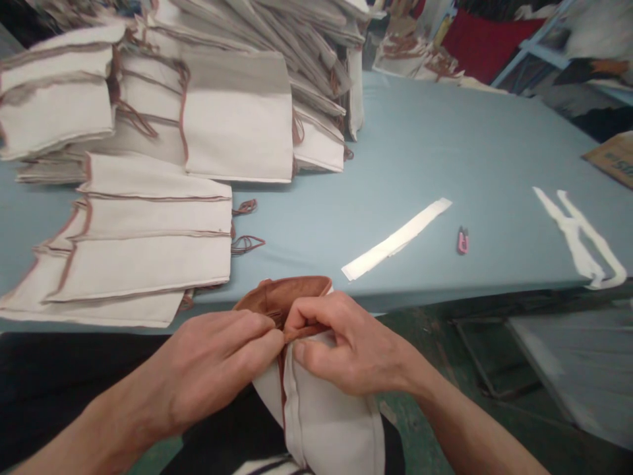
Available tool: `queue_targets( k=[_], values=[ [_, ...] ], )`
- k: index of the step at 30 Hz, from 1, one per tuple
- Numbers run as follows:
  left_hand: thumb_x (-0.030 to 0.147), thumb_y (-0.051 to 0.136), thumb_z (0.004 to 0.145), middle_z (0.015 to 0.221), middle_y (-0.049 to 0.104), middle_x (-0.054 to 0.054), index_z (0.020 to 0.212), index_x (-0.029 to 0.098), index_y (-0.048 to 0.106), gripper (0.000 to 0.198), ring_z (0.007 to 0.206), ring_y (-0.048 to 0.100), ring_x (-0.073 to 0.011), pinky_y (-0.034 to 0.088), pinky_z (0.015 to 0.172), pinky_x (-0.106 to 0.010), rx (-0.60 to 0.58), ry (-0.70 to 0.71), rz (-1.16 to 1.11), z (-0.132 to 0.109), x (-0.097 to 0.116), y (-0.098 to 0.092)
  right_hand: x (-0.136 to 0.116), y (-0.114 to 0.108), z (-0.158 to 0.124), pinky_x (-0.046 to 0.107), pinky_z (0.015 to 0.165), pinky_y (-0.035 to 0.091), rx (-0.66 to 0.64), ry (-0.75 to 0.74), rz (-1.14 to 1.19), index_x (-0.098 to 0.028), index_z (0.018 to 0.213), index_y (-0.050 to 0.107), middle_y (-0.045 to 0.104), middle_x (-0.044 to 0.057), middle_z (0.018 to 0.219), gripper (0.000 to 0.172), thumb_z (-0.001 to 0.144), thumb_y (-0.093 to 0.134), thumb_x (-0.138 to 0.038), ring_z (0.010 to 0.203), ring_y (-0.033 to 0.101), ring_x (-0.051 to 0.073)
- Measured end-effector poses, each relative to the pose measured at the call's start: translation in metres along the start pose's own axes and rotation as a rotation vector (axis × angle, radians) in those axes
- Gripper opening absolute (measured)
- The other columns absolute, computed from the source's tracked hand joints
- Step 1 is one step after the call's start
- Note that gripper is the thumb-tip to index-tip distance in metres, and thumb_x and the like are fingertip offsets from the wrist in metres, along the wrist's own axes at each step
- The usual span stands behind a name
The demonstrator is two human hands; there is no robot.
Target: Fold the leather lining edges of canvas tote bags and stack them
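A white fabric bag (336, 402) with a brown lining and a brown-edged rim hangs over my lap at the table's front edge. My left hand (222, 369) pinches the rim near its seam. Close beside it, my right hand (346, 343) grips the same rim between thumb and bent forefinger. The two hands' fingertips nearly meet at the seam. Behind them the brown inside (297, 290) of the bag shows. What lies right under the fingertips is hidden.
Stacks of white fabric pieces (237, 119) with brown edging and cords fill the table's left. On the blue table (410, 145) lie white strips (395, 241), small pink thread snips (463, 241) and white fabric scraps (573, 237). A cardboard piece (616, 158) sits at the right edge.
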State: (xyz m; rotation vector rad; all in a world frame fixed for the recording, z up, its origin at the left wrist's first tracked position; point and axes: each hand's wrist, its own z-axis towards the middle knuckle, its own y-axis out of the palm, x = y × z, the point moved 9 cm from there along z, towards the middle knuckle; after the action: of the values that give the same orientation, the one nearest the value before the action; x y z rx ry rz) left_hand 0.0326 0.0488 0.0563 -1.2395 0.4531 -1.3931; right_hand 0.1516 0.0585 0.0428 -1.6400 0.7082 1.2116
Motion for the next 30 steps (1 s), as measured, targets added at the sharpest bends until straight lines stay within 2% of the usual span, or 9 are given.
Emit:
queue_targets(
  k=[3, 6, 9, 12, 15, 20, 24, 27, 30],
  values=[
    [0.005, 0.032, 0.109, 0.083, 0.07, -0.001, 0.122, 0.02, 0.056, 0.031, 0.07, 0.063, -0.0169, 0.047, 0.067, -0.028, -0.038, 0.122, 0.126, -0.001, 0.005, 0.003, 0.009, 0.005, 0.001, 0.022, 0.055, 0.034, -0.067, 0.108, 0.174, -0.02, 0.071, 0.057, 0.043, -0.009, 0.06, 0.008, 0.077, 0.055, -0.014, 0.056, 0.039, 0.01],
    [0.0, 0.037, 0.104, 0.081, 0.07, 0.001, 0.128, 0.021, 0.055, 0.036, 0.069, 0.063, -0.0169, 0.047, 0.066, -0.028, -0.047, 0.14, 0.185, -0.002, 0.001, 0.005, 0.022, 0.011, 0.001, 0.021, 0.049, 0.03, -0.097, 0.22, 0.288, -0.019, 0.071, 0.057, 0.042, -0.009, 0.059, 0.009, 0.079, 0.057, -0.017, 0.054, 0.036, 0.009],
    [0.001, 0.041, 0.102, 0.079, 0.068, 0.001, 0.116, 0.022, 0.059, 0.031, 0.066, 0.062, -0.0158, 0.043, 0.061, -0.027, -0.051, 0.142, 0.158, 0.0, 0.002, 0.009, 0.032, 0.015, 0.0, 0.02, 0.047, 0.026, -0.073, 0.29, 0.331, -0.019, 0.069, 0.055, 0.041, -0.009, 0.057, 0.009, 0.076, 0.058, -0.015, 0.053, 0.034, 0.009],
    [0.005, 0.047, 0.1, 0.075, 0.066, 0.003, 0.1, 0.024, 0.056, 0.02, 0.062, 0.062, -0.0139, 0.04, 0.056, -0.026, 0.019, 0.031, 0.032, 0.002, -0.003, 0.008, 0.028, 0.013, -0.001, 0.02, 0.046, 0.024, -0.037, 0.225, 0.279, -0.02, 0.067, 0.053, 0.041, -0.009, 0.056, 0.01, 0.073, 0.056, -0.013, 0.051, 0.033, 0.008],
    [0.008, 0.053, 0.09, 0.077, 0.067, 0.004, 0.106, 0.025, 0.054, 0.023, 0.063, 0.065, -0.014, 0.043, 0.058, -0.026, 0.094, -0.15, -0.133, 0.001, -0.013, 0.005, 0.012, 0.003, -0.003, 0.02, 0.049, 0.027, 0.043, 0.045, 0.131, -0.02, 0.065, 0.052, 0.044, -0.009, 0.057, 0.011, 0.072, 0.054, -0.011, 0.052, 0.037, 0.008],
    [0.015, 0.054, 0.092, 0.07, 0.06, 0.006, 0.092, 0.024, 0.056, 0.009, 0.055, 0.055, -0.0112, 0.04, 0.054, -0.023, 0.021, -0.246, -0.338, 0.001, -0.018, 0.003, -0.004, -0.002, -0.01, 0.022, 0.055, 0.034, 0.123, -0.116, -0.046, -0.02, 0.068, 0.054, 0.053, -0.007, 0.061, 0.011, 0.075, 0.053, -0.012, 0.054, 0.045, 0.009],
    [0.017, 0.048, 0.106, 0.068, 0.06, 0.005, 0.082, 0.022, 0.057, 0.026, 0.057, 0.055, -0.0102, 0.04, 0.056, -0.022, -0.05, -0.169, -0.307, 0.008, -0.019, 0.008, -0.003, 0.0, -0.012, 0.021, 0.056, 0.036, 0.137, -0.122, -0.038, -0.02, 0.068, 0.055, 0.055, -0.007, 0.061, 0.01, 0.073, 0.053, -0.012, 0.053, 0.047, 0.008],
    [0.029, 0.039, 0.114, 0.063, 0.057, 0.004, 0.076, 0.022, 0.054, 0.042, 0.055, 0.051, -0.0128, 0.036, 0.055, -0.027, 0.058, -0.052, -0.183, 0.012, -0.021, 0.01, 0.003, 0.004, -0.009, 0.019, 0.051, 0.035, 0.135, -0.104, 0.104, -0.021, 0.069, 0.054, 0.054, -0.007, 0.059, 0.009, 0.073, 0.054, -0.013, 0.051, 0.045, 0.008],
    [0.036, 0.028, 0.117, 0.057, 0.049, 0.005, 0.069, 0.023, 0.046, 0.053, 0.052, 0.043, -0.0139, 0.032, 0.054, -0.029, 0.148, -0.065, -0.161, 0.012, -0.029, 0.017, 0.012, 0.008, -0.007, 0.018, 0.046, 0.03, 0.143, -0.088, 0.233, -0.021, 0.069, 0.053, 0.051, -0.008, 0.057, 0.01, 0.074, 0.055, -0.013, 0.047, 0.039, 0.007]
  ],
)
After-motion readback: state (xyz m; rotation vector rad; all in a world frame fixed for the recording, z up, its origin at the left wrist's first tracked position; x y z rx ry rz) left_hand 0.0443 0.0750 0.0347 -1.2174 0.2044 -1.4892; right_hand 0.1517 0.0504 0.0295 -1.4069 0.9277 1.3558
